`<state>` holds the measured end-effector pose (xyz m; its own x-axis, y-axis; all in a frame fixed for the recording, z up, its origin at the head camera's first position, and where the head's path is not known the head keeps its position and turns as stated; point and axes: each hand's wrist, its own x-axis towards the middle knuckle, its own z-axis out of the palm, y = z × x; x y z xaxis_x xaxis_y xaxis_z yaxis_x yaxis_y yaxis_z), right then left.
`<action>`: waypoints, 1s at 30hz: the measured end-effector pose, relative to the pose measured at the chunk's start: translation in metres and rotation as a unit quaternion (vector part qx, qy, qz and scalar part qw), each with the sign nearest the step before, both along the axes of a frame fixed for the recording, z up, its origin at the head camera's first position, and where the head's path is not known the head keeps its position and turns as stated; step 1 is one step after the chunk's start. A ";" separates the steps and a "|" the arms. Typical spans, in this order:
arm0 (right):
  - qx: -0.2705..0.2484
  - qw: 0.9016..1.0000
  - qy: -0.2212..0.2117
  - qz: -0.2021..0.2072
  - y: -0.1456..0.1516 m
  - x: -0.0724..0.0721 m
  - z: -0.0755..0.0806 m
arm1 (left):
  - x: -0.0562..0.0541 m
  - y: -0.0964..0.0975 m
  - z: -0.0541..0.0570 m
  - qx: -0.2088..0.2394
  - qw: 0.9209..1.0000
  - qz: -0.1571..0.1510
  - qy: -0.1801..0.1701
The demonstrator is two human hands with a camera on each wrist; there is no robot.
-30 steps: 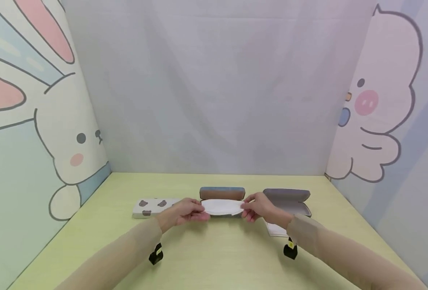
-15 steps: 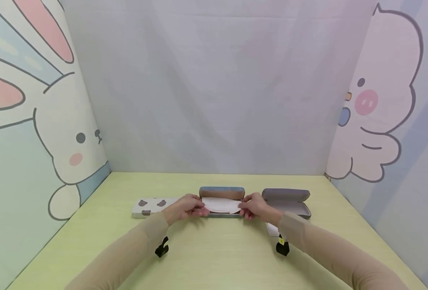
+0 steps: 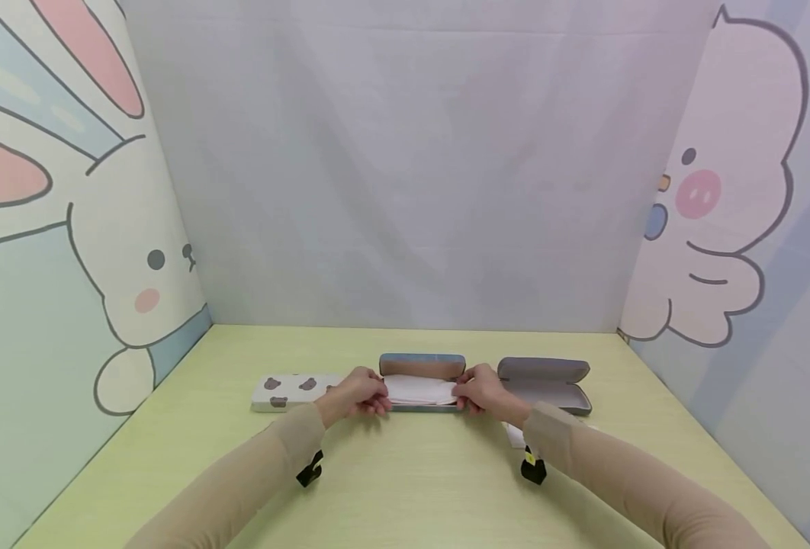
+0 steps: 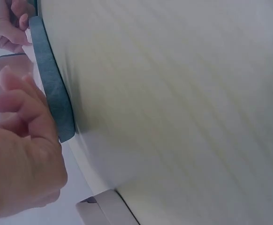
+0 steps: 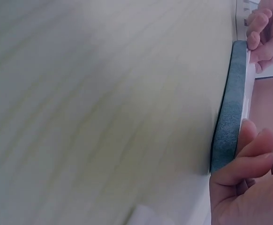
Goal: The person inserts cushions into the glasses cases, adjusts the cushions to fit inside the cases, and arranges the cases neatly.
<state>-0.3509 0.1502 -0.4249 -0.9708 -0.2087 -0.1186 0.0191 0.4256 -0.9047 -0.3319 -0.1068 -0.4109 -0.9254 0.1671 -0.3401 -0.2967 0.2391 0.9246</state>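
An open glasses case (image 3: 422, 364), blue outside with a brownish-pink lining, lies at mid-table with its lid raised at the back. A folded white cloth (image 3: 419, 390) lies in its lower half. My left hand (image 3: 359, 393) pinches the cloth's left end, and my right hand (image 3: 485, 391) pinches the right end, both with fingers right at the case's rim. In the left wrist view, my left hand (image 4: 26, 145) has bent fingers beside the case's blue front wall (image 4: 52, 84). The right wrist view shows my right hand (image 5: 249, 180) curled at the opposite corner.
To the right stands a second open glasses case (image 3: 544, 371), grey inside and out. A white flat piece (image 3: 515, 436) lies before it, partly covered by my right forearm. On the left sits a closed white case (image 3: 288, 393) with bear prints. A grey curtain (image 3: 412, 175) hangs behind the table.
Both hands have lowered the white cloth from in front of the blue case down into its lower half. The cloth now lies flatter, and the case's front rim shows.
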 end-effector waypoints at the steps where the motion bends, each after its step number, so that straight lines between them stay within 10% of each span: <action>1: 0.005 1.000 0.004 -0.005 -0.001 0.000 0.000 | 0.000 0.000 0.000 -0.011 1.000 -0.003 0.005; 18: 0.069 0.997 0.020 -0.039 -0.003 0.006 0.001 | 0.003 0.001 0.000 -0.164 0.985 -0.021 0.037; 30: 0.090 0.995 0.024 0.043 0.015 0.010 0.010 | 0.010 -0.015 0.014 -0.136 0.984 -0.102 0.051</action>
